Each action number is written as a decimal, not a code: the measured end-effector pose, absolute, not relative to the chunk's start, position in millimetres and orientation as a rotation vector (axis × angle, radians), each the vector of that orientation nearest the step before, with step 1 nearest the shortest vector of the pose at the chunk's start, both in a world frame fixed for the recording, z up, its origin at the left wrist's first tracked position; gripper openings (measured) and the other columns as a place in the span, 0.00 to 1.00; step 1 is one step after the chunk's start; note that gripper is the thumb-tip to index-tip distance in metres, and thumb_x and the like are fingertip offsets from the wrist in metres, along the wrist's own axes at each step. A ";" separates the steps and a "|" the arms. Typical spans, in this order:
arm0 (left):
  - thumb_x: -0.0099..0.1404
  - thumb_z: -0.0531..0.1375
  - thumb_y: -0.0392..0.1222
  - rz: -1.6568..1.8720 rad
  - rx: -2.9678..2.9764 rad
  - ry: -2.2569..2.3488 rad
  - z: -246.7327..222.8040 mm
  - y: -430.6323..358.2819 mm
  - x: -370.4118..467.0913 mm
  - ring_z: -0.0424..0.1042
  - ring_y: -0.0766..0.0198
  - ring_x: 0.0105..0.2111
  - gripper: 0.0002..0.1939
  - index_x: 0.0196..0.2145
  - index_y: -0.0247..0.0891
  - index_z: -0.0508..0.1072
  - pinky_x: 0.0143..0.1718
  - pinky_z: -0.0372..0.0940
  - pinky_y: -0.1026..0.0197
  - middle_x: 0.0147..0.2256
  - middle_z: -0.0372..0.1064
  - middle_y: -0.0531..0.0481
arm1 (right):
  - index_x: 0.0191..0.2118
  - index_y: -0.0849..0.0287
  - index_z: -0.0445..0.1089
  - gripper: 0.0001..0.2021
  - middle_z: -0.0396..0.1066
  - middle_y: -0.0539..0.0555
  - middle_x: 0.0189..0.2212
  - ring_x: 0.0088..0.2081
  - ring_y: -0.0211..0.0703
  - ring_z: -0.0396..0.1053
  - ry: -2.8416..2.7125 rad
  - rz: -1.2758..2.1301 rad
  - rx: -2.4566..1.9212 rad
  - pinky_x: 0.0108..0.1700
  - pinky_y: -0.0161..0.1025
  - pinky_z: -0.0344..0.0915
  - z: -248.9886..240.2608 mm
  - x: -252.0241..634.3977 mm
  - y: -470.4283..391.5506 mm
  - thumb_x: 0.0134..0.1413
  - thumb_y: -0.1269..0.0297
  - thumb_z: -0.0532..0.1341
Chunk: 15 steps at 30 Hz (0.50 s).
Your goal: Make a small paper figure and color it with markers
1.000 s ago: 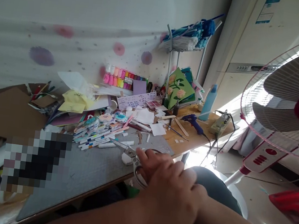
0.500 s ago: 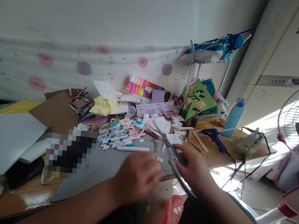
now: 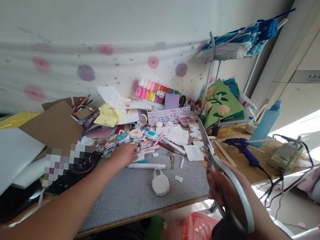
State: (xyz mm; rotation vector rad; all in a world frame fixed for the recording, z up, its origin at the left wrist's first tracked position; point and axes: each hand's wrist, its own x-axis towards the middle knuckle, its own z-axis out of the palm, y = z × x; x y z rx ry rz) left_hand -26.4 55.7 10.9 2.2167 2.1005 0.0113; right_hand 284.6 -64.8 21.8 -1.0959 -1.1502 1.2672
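Note:
My right hand (image 3: 220, 186) is wrapped around the handles of a large pair of metal scissors (image 3: 208, 141), its blades pointing up and away over the table's right part. My left hand (image 3: 126, 155) reaches into a heap of markers (image 3: 146, 149) and small decorated pieces with cartoon faces (image 3: 135, 133). Its fingers are curled and partly hidden, so what they grip, if anything, does not show. Nearer to me, a round white piece with a loop on top (image 3: 160, 184) lies on the grey cutting mat (image 3: 136, 191), beside a small white scrap (image 3: 178, 178).
A blue glue gun (image 3: 242, 147), a light blue bottle (image 3: 266, 123) and a power strip (image 3: 286, 155) with cables occupy the right side. Cardboard (image 3: 56, 123) and white sheets (image 3: 0, 162) cover the left. A red basket (image 3: 195, 237) stands below the table edge.
My left hand has moved forward and left into the marker heap. The round white piece now shows on the mat. The scissors have shifted right in my right hand, and the view has turned somewhat.

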 end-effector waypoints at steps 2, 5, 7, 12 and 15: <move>0.67 0.58 0.44 0.026 2.218 2.075 9.9 57.4 -26.7 0.71 0.56 0.45 0.16 0.51 0.37 0.68 0.44 0.69 0.48 0.50 0.67 0.43 | 0.39 0.56 0.65 0.17 0.56 0.40 0.12 0.13 0.33 0.55 -1.162 1.259 -1.134 0.23 0.35 0.66 23.1 283.3 -62.5 0.51 0.49 0.63; 0.67 0.58 0.44 0.092 2.212 2.032 8.0 59.6 -28.2 0.71 0.56 0.45 0.16 0.51 0.37 0.68 0.45 0.69 0.48 0.50 0.67 0.43 | 0.42 0.56 0.64 0.19 0.56 0.40 0.11 0.13 0.34 0.55 -1.182 1.250 -1.162 0.24 0.37 0.67 24.0 280.3 -58.1 0.51 0.48 0.62; 0.68 0.58 0.44 0.160 2.184 2.010 7.3 60.1 -29.5 0.71 0.56 0.45 0.16 0.51 0.37 0.68 0.45 0.69 0.48 0.51 0.67 0.43 | 0.43 0.56 0.64 0.20 0.55 0.39 0.11 0.13 0.35 0.57 -1.194 1.259 -1.168 0.25 0.38 0.67 23.4 278.4 -55.2 0.51 0.47 0.62; 0.66 0.59 0.44 0.429 2.041 1.909 18.4 51.6 -26.9 0.72 0.59 0.39 0.10 0.41 0.35 0.72 0.40 0.69 0.53 0.41 0.71 0.47 | 0.46 0.56 0.62 0.23 0.58 0.40 0.15 0.13 0.32 0.56 -1.203 1.298 -1.149 0.23 0.37 0.65 19.5 275.0 -50.3 0.49 0.47 0.63; 0.61 0.59 0.43 0.624 1.924 1.698 33.6 39.1 -12.2 0.71 0.60 0.29 0.08 0.27 0.38 0.68 0.32 0.66 0.59 0.26 0.69 0.53 | 0.46 0.56 0.62 0.25 0.63 0.43 0.21 0.16 0.33 0.61 -1.176 1.289 -1.137 0.23 0.37 0.65 19.2 271.0 -45.1 0.46 0.49 0.66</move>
